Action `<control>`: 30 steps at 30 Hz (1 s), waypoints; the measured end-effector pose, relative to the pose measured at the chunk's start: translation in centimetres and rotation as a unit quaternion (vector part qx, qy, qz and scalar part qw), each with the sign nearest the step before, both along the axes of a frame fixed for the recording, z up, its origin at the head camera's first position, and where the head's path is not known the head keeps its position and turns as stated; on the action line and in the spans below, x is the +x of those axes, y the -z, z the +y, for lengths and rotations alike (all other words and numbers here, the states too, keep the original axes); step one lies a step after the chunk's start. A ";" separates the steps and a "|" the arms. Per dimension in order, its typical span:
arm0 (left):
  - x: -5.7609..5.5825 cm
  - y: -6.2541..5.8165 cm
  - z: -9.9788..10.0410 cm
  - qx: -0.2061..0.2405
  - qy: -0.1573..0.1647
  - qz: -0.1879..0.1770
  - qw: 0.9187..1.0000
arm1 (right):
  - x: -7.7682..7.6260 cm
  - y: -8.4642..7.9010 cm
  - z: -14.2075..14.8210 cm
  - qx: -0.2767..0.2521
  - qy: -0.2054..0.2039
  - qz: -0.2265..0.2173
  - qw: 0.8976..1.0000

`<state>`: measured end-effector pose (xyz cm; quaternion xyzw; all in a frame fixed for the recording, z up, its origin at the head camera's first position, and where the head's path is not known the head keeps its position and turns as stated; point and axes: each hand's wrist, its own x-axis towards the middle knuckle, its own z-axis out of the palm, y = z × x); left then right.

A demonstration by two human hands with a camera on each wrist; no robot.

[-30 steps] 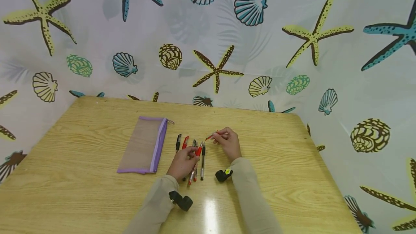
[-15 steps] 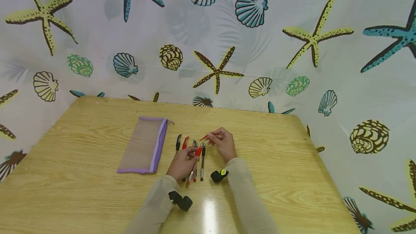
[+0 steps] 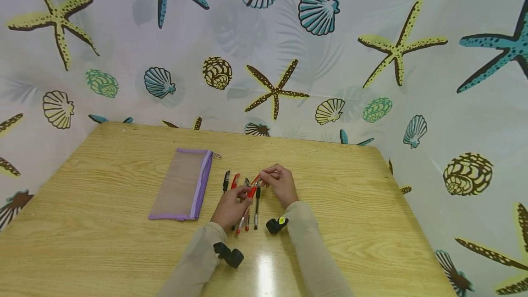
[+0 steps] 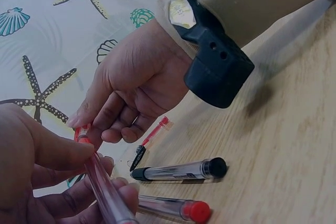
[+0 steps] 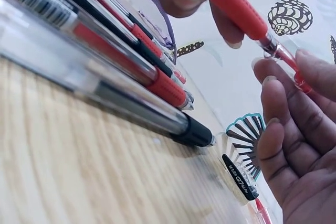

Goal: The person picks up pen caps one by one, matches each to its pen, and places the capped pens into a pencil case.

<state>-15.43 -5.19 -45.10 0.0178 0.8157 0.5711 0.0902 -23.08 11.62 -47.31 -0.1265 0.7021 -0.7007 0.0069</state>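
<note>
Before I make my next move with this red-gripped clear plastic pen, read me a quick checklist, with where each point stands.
1. Red-gripped clear plastic pen held by the left hand: ok.
2. Small clear-and-red plastic piece, apparently a cap, pinched by the right hand: ok.
3. Piece brought up to the pen's tip end: ok, the right wrist view shows them meeting.
4. Piece fully seated: cannot tell; the pinch partly hides it.
5. Neighbouring black-gripped clear plastic pen capped: not ok, its tip is bare.
6. Purple-trimmed mesh pouch out of the way: ok, lying flat beyond the left hand's outer side.
</note>
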 end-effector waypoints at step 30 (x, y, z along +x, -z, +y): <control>-0.1 0.0 0.1 0.074 -0.014 -0.014 0.997 | 0.4 -0.6 -0.5 0.012 -0.034 0.010 0.999</control>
